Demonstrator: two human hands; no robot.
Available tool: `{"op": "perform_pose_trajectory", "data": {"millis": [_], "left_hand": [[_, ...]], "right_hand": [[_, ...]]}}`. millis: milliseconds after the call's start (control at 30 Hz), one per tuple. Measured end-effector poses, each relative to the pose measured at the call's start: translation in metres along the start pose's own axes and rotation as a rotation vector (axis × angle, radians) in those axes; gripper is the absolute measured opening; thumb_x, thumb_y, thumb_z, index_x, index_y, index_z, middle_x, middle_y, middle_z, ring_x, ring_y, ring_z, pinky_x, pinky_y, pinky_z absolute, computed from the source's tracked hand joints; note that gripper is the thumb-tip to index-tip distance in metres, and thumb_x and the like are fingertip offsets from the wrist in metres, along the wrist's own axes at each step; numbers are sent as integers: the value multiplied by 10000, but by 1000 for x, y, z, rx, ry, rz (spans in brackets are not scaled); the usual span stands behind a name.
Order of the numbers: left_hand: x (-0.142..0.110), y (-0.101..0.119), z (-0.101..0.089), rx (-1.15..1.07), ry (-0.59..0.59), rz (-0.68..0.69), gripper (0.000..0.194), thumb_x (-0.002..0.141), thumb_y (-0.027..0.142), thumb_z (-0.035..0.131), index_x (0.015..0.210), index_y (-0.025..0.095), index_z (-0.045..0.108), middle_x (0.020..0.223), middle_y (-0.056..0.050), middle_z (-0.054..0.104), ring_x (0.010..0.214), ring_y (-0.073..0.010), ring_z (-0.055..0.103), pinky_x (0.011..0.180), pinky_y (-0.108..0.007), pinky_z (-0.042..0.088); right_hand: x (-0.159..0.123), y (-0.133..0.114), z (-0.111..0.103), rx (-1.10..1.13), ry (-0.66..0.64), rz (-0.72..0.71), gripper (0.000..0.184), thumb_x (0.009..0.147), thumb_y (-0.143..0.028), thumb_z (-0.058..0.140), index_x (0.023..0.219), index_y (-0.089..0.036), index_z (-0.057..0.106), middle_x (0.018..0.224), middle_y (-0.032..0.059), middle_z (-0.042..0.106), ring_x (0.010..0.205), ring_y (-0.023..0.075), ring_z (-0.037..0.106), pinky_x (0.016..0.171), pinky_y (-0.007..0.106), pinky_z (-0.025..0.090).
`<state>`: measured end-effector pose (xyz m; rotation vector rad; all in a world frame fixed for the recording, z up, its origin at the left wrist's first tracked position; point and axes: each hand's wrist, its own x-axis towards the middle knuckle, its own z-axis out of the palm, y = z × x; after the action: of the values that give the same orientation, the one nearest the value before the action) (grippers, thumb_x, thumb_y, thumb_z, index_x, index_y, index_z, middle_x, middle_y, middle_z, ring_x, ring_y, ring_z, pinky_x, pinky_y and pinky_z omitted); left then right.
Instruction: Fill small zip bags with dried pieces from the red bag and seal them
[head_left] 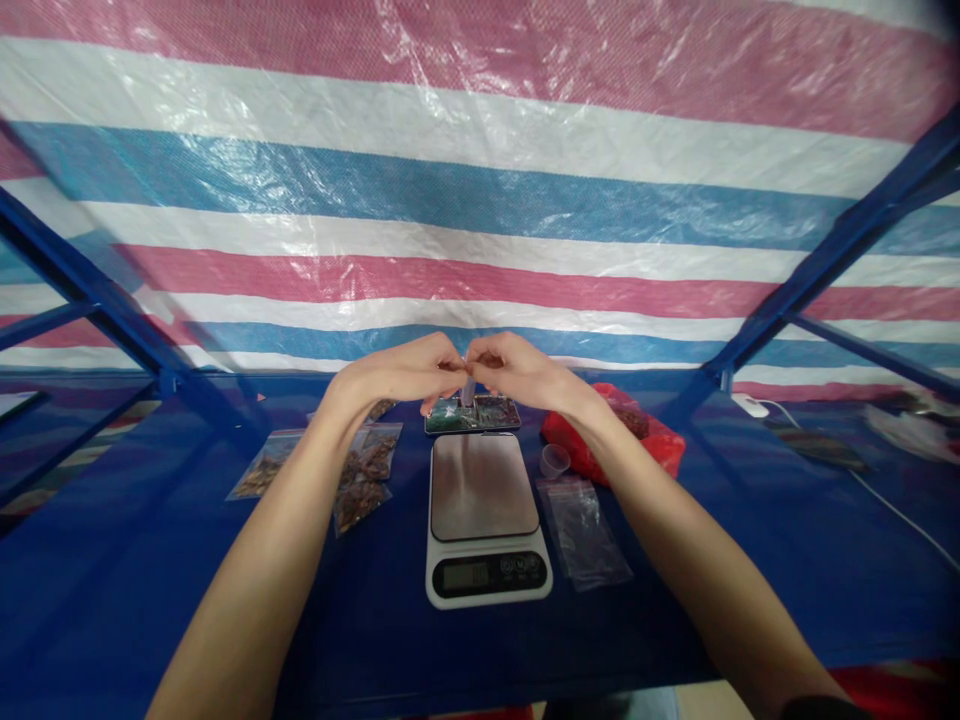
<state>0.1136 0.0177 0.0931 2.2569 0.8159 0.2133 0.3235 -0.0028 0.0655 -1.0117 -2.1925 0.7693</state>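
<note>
Bare forearms (255, 560) reach in from the near edge toward the middle of the blue table (150, 600), w/ the L hand (394, 372) and R hand (521, 372) meeting above the far end of a digital kitchen scale (484, 520). Fingers (450, 368) of both hands are closed in a tight pinch on a small pale tube (469, 390), prob. clear plastic, though it's mostly hidden and too small to be sure. It stands about upright btw the hands, just above a flat dark packet w/ green print (472, 414) lying right behind the scale.

Scale has a steel platform (484, 487) and a dark LCD panel (487, 575) at its near end; readout can't be made out. To its left lie clear zip bags of dried brown pieces (364, 470), overlapping each other. To its right are a small clear plastic cup (555, 461), a flat clear zip bag (581, 535) near the scale, and a red plastic bag (660, 450) farther back, just behind the cup. White cable (892, 497) runs across the far right of the table. Blue metal frame (847, 240) and a pink, white and blue striped tarp (480, 190) rise beyond.
</note>
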Motion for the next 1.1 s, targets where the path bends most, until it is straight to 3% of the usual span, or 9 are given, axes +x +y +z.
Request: {"op": "perform_pose_trajectory", "data": {"millis": [133,400,667,800,933,1100], "left_hand": [[4,4,4,44,-4,-49,267,811,257,560,563,183,624,463,-20,616,466,-153,590,474,-241,359],[8,12,8,7,-32,-71,230,779,229,567,556,196,611,453,-11,605,448,-175,606,483,-250,391],[6,7,4,145,193,-155,387,867,314,563,498,198,580,425,-42,592,411,-154,559,443,-271,323],[8,5,6,150,204,-166,360,864,322,569,529,195,605,419,-35,589,416,-157,577,444,-266,338],[8,9,5,149,260,-150,388,887,345,566,532,192,602,417,-30,584,412,-160,591,446,-265,363],[1,16,0,143,330,-164,416,867,342,599,484,196,531,419,-26,566,387,-145,579,427,-260,344]], "right_hand": [[-1,-2,2,-223,46,40,189,868,-146,599,684,-189,583,622,-38,546,604,114,448,587,292,280],[-3,-3,-6,-233,-31,72,226,892,-216,621,670,-191,585,607,-40,515,604,112,433,582,295,286],[-3,-6,0,-486,237,287,263,835,-237,698,620,-228,547,605,22,539,611,169,448,598,342,277],[-2,-4,1,-435,308,217,120,838,-243,687,819,-230,569,698,8,581,631,167,477,621,336,294],[-1,5,2,-201,305,98,264,893,-318,651,1103,-224,522,827,-1,618,716,181,565,670,331,374],[4,17,1,-20,384,27,397,777,-266,753,1093,-242,514,1016,33,619,910,216,604,795,366,476]]}}
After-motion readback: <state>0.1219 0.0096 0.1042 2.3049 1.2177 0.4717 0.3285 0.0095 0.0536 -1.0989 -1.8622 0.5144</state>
